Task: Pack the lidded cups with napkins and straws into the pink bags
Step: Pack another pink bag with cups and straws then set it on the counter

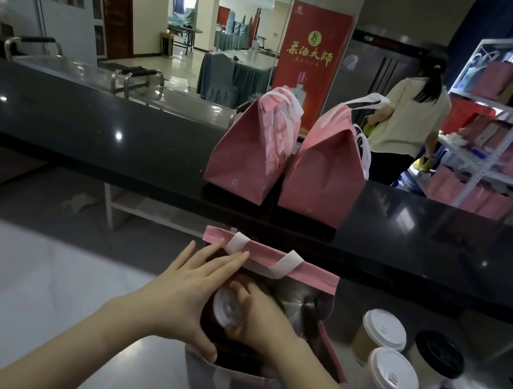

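Right hand (258,314) is gripping the white-lidded cup (226,309) inside the open pink bag (313,274), left side; the right half is free. Left hand (186,295), fingers straight, is pressing the bag's left wall. Bag is sitting at the tabletop's (25,290) far edge.

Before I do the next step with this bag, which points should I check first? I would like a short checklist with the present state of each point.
1. Mouth of the open pink bag held wide by the left hand: ok.
2. A white-lidded cup is inside the bag with its lid on: ok.
3. Grip of the right hand on that cup: cannot tell; its fingers lie over the lid.
4. Cup standing upright on the bag's bottom: cannot tell; the inside is dark.
5. Napkin and straw in the bag: cannot tell; none shows.
6. More cups at hand: ok; four lidded cups stand to the right of the bag.
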Motion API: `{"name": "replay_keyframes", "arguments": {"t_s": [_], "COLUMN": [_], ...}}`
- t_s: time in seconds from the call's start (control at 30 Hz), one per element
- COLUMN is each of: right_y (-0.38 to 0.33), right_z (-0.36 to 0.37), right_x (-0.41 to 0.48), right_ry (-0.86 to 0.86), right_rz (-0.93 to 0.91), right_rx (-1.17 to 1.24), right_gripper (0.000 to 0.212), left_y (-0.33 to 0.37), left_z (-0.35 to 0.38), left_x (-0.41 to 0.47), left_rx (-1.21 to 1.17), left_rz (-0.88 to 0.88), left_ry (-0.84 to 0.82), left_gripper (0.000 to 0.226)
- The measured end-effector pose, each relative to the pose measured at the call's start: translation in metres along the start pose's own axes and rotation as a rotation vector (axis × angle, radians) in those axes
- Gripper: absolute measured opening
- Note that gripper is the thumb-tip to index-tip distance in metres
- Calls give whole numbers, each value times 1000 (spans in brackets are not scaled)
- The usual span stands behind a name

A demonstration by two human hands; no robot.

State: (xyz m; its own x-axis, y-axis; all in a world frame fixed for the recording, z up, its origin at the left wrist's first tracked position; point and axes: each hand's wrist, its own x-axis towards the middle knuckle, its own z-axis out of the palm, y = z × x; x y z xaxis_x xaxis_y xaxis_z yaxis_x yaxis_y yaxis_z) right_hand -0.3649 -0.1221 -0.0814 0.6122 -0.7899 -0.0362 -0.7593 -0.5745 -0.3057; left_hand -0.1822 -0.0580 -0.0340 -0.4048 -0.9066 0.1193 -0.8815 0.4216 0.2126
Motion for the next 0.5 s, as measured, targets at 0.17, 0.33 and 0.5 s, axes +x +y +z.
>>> {"name": "replay_keyframes", "arguments": {"t_s": [0.17, 0.33, 0.5], "right_y": [-5, -4, -4], "right_z": [4, 10, 21], "right_x": [10, 14, 20], "right_ry": [-89, -103, -186], "right_rz": [-19, -59, -122], "right_rx": [-166, -237, -452], "right_gripper": [82, 79, 79], "left_y": [-5, -7, -10], "left_z": [-2, -3, -4], "left_x": [12, 21, 24], "left_rx": [-8, -19, -27], "left_rz": [-4, 6, 17], "left_ry": [-55, -88, -111], "left_gripper": [140, 140, 140]}}
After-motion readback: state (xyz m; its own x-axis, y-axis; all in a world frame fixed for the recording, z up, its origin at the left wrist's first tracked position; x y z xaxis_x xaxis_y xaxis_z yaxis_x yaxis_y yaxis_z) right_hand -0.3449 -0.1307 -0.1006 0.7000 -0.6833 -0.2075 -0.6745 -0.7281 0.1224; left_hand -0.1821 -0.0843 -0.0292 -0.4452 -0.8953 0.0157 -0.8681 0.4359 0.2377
